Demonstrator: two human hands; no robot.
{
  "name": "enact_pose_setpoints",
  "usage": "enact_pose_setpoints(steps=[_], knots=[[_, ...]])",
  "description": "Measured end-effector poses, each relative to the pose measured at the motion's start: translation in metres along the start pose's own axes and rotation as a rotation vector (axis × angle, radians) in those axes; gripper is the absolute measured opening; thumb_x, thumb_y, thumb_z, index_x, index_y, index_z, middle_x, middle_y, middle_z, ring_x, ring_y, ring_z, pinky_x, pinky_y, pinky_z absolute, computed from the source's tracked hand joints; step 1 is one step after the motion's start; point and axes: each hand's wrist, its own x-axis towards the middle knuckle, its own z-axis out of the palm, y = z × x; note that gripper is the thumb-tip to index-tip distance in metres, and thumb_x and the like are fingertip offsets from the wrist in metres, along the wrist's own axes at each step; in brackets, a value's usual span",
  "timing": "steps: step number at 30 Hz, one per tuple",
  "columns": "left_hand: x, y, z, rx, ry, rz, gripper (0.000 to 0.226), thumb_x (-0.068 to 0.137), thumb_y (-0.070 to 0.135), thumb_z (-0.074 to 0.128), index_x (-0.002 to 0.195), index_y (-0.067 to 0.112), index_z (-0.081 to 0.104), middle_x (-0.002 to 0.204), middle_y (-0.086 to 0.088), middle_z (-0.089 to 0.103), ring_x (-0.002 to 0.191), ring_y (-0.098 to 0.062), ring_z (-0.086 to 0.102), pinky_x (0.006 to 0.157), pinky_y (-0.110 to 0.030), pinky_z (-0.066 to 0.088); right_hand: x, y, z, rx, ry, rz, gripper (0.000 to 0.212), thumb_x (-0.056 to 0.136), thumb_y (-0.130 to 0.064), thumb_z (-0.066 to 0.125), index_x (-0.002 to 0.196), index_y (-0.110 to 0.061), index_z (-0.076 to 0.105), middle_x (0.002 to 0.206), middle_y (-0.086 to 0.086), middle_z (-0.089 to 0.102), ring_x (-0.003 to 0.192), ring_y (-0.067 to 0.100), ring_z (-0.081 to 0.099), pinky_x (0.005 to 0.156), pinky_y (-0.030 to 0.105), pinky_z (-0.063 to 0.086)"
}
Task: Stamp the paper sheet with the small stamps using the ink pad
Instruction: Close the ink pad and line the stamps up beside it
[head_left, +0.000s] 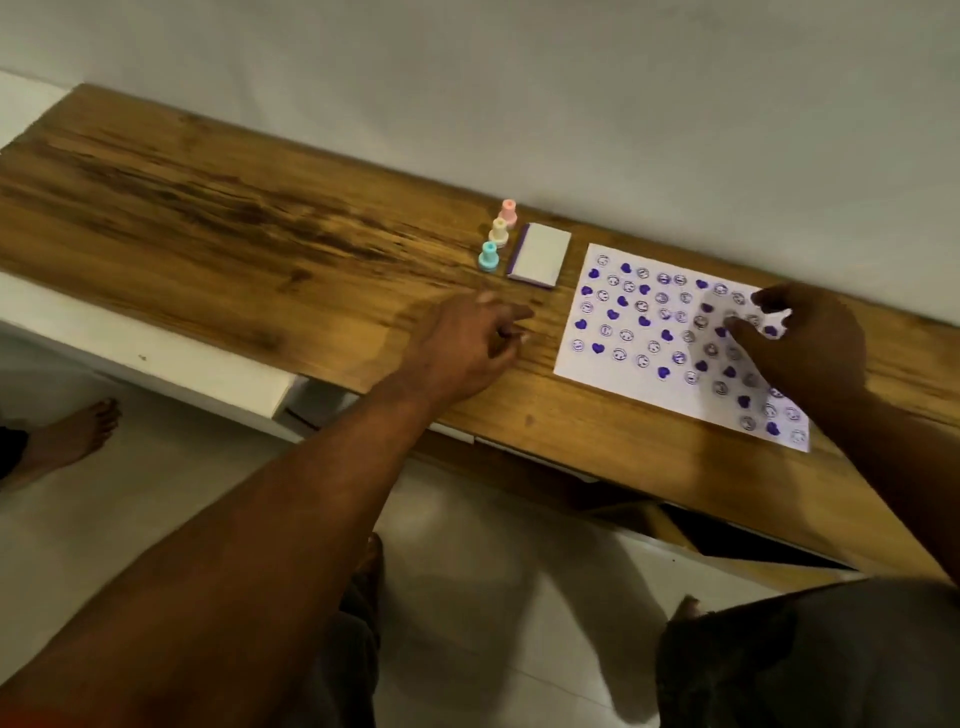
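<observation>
1. The paper sheet lies flat on the wooden surface, at its right. Purple hearts and smiley faces cover it, so the stamping looks close to finished.
2. The ink pad sits just left of the sheet with its pale lid on, which would keep the ink from drying.
3. The teal stamp, cream stamp and pink stamp stand upright in a row beside the pad, within easy reach.
4. The left hand hovers near the stamps with its fingers loosely curled and holding nothing, probably heading for one of them.
5. The right hand is over the sheet's far right part, likely steadying it. I cannot tell whether it pinches the edge.
</observation>
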Motion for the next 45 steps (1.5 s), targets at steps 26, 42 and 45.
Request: enact_pose_setpoints(steps=[26,42,45], knots=[[-0.004,0.031,0.046,0.156,-0.194,0.083,0.054,0.097,0.069,0.054,0.139,0.037,0.067,0.113,0.009,0.068,0.092,-0.003,0.046,0.067,-0.027,0.034,-0.008,0.084,-0.002,-0.075,-0.101,-0.003,0.034,0.099,-0.035,0.061,0.129,-0.023,0.070,0.127,0.015,0.062,0.114,0.042,0.054,0.098,0.045,0.048],[0.011,0.049,0.045,0.034,0.035,0.184,0.047,0.102,0.049,0.064,0.141,0.022,0.068,0.090,0.004,0.065,0.076,-0.006,0.051,0.061,-0.026,0.040,-0.011,0.039,-0.009,0.065,0.123,-0.049,0.038,0.093,-0.041,0.060,0.128,-0.026,0.063,0.129,0.004,0.063,0.120,0.031,0.057,0.098,0.050,0.045],[0.015,0.049,0.056,-0.029,0.100,0.122,0.043,0.102,0.045,0.068,0.136,0.019,0.070,0.087,0.005,0.062,0.075,-0.007,0.052,0.062,-0.026,0.043,-0.018,0.029,0.006,0.066,0.142,-0.066,0.041,0.094,-0.047,0.062,0.130,-0.028,0.062,0.136,0.000,0.058,0.128,0.026,0.051,0.103,0.046,0.038]])
